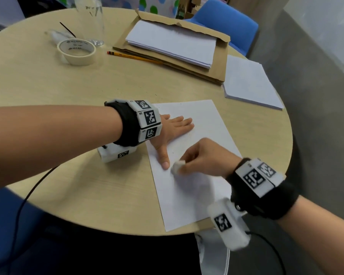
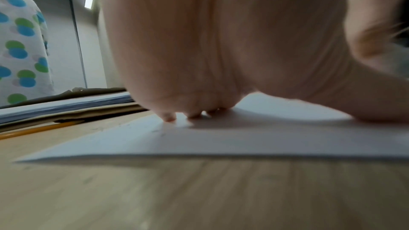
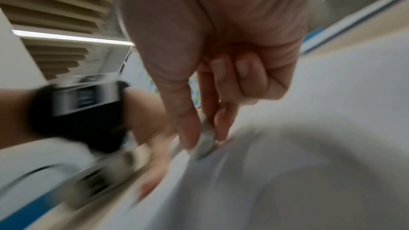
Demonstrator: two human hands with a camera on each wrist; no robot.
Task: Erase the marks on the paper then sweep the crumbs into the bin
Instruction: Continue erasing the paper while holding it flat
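Observation:
A white sheet of paper (image 1: 197,175) lies on the round wooden table (image 1: 68,96), near its front edge. My left hand (image 1: 174,130) lies flat on the sheet's upper left part, fingers straight and thumb spread; in the left wrist view the fingertips (image 2: 169,117) press on the paper (image 2: 221,142). My right hand (image 1: 203,155) pinches a small white eraser (image 1: 177,166) against the sheet, just right of the left thumb. The right wrist view is blurred, with the eraser (image 3: 204,143) between thumb and fingers on the paper (image 3: 309,163). Small dark crumbs lie near the left fingers.
At the back lie a yellow pencil (image 1: 133,56), a roll of masking tape (image 1: 76,51), a clear glass (image 1: 90,18), and a paper stack (image 1: 173,40) on brown cardboard. Another paper stack (image 1: 250,82) sits at the right edge. A blue chair (image 1: 226,20) stands behind.

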